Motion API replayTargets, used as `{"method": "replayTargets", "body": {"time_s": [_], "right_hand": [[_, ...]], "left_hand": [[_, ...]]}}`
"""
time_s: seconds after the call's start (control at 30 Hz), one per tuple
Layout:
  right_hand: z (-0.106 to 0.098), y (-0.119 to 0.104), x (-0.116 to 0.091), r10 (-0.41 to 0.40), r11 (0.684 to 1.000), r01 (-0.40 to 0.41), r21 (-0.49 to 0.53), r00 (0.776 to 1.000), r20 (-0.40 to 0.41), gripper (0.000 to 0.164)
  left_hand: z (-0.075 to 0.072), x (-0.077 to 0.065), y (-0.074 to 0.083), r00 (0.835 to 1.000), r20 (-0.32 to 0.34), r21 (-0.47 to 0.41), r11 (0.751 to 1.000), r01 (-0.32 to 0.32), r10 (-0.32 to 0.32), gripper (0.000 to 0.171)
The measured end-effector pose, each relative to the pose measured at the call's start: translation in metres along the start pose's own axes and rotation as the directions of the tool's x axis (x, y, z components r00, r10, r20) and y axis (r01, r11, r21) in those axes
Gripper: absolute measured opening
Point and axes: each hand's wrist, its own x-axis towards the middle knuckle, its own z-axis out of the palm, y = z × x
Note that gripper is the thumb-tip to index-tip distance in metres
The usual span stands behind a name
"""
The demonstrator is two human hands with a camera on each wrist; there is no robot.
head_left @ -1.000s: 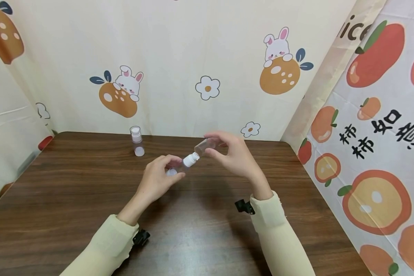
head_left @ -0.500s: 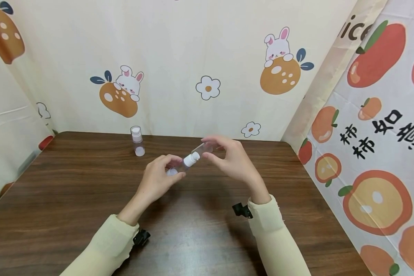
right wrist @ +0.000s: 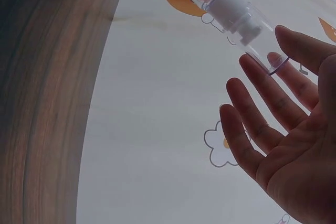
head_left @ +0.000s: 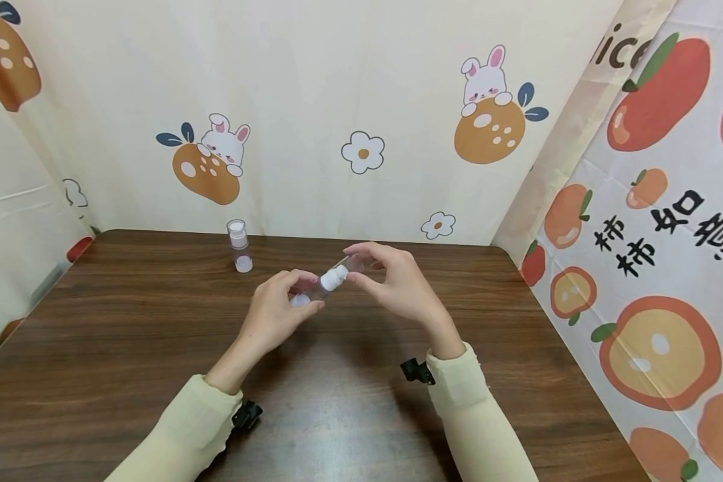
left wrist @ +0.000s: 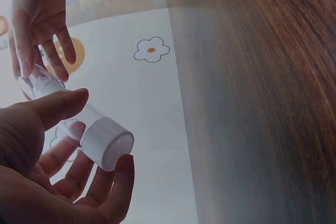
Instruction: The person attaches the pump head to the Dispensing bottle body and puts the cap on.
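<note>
My left hand [head_left: 274, 311] grips a small clear pump bottle [left wrist: 107, 142] with a white base, tilted up to the right above the table. The bottle's white pump top [head_left: 334, 278] points toward my right hand [head_left: 400, 284]. Thumb and fingers of the right hand pinch a clear cap [right wrist: 270, 51] near its closed end. In the right wrist view the cap surrounds the pump nozzle [right wrist: 249, 29], its open end close to the white collar [right wrist: 228, 9]. A similar bottle [head_left: 239, 248] with a clear cap stands upright near the table's back edge.
The dark wood table [head_left: 337, 402] ends at a printed curtain [head_left: 301, 134] behind. A second printed cloth [head_left: 651, 268] hangs along the right side. Both sleeves carry small black wrist cameras, such as the right one [head_left: 418, 371].
My right hand has moved left and slightly down, bringing the clear cap over the pump top. My left hand and its bottle have stayed put.
</note>
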Motion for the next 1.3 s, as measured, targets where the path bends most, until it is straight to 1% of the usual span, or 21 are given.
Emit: {"method": "replayTargets", "body": {"time_s": [0.27,0.53,1.0,1.13,1.3], "right_hand": [[0.005,0.001,0.000,-0.005,1.000,0.005,0.008,1.000,0.011,0.035],[0.011,0.001,0.001,0.014,1.000,-0.015,0.015,0.999,0.042,0.033],[0.013,0.001,0.001,0.013,0.999,-0.015,0.034,0.998,0.057,0.032],[0.013,0.001,0.002,0.014,0.999,-0.016,0.029,0.998,0.063,0.031],[0.012,0.002,0.001,0.022,0.999,-0.024,0.030,0.997,0.069,0.028]], "left_hand": [[0.000,0.000,0.001,1.000,0.000,0.003,1.000,-0.009,0.009,0.039],[-0.001,0.000,0.001,1.000,-0.005,-0.002,1.000,-0.017,0.017,0.038],[-0.001,0.000,0.001,1.000,-0.005,-0.002,1.000,-0.022,0.022,0.038],[-0.002,0.000,0.001,0.999,-0.008,0.007,0.999,-0.031,0.031,0.038],[-0.003,0.000,0.001,0.998,-0.005,0.026,0.998,-0.061,0.061,0.038]]}}
